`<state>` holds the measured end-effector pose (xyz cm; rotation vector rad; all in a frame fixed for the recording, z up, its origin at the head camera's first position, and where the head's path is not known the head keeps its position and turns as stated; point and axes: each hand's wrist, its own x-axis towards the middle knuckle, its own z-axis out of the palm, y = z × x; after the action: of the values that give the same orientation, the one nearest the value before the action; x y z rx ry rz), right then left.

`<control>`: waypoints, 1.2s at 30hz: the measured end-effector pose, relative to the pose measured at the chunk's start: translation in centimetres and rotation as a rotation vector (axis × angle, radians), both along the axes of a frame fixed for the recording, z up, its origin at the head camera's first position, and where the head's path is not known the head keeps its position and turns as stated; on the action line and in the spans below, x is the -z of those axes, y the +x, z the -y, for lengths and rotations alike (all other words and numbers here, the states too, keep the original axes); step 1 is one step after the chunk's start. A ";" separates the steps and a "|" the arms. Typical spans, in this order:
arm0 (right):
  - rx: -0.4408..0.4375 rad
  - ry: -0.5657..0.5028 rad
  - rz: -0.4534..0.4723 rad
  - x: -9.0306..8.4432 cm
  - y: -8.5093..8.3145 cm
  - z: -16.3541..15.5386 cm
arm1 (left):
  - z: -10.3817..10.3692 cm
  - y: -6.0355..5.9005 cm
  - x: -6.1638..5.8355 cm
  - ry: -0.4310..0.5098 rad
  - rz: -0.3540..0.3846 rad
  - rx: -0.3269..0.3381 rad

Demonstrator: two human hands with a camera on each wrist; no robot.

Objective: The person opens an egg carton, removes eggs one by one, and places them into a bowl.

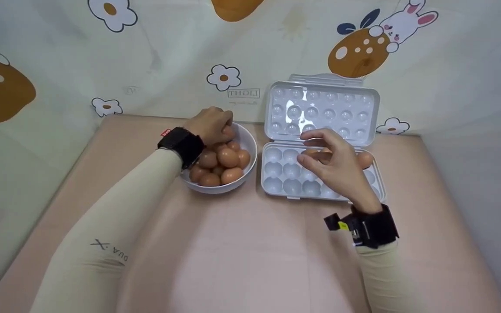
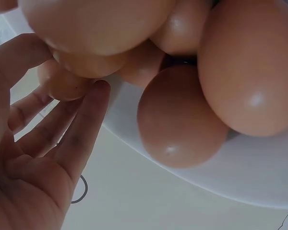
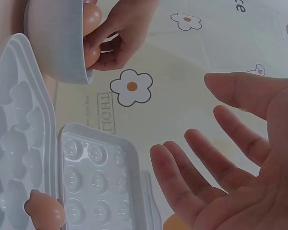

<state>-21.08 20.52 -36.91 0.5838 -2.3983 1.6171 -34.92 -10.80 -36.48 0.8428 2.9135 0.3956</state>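
My left hand (image 1: 210, 124) reaches into the far side of a white bowl (image 1: 215, 190) of brown eggs (image 1: 228, 157). Its thumb and fingers are round one egg (image 2: 66, 87) by the rim, as the left wrist view shows. Above the egg carton (image 1: 273, 170), a pale plastic one with its lid (image 1: 328, 114) raised, hangs my right hand (image 1: 339, 167). Nothing is between its spread, loosely bent fingers. Behind that hand a few eggs sit in the carton's back row, one egg (image 1: 365, 159) at the right; the hand hides part of the row.
The bowl stands just left of the carton on a pink-covered table (image 1: 242, 252). A patterned cloth (image 1: 176, 65) with rabbits and flowers hangs right behind the table. Black straps (image 1: 374, 226) with small cameras circle both wrists.
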 end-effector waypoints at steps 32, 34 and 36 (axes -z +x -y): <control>0.103 0.608 -0.137 1.1 -3.3 -3.2 | -1.5 7.6 -2.6 0.276 -0.237 0.120; 0.071 0.656 -0.128 1.3 -3.9 -3.4 | -2.0 8.1 -2.2 0.292 -0.263 0.136; 0.038 0.703 -0.108 1.4 -4.5 -3.5 | -2.6 8.6 -1.8 0.298 -0.278 0.148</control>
<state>-25.58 24.01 -38.33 0.6939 -2.8350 0.6630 -26.30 -8.22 -34.63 1.2371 3.0565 0.7701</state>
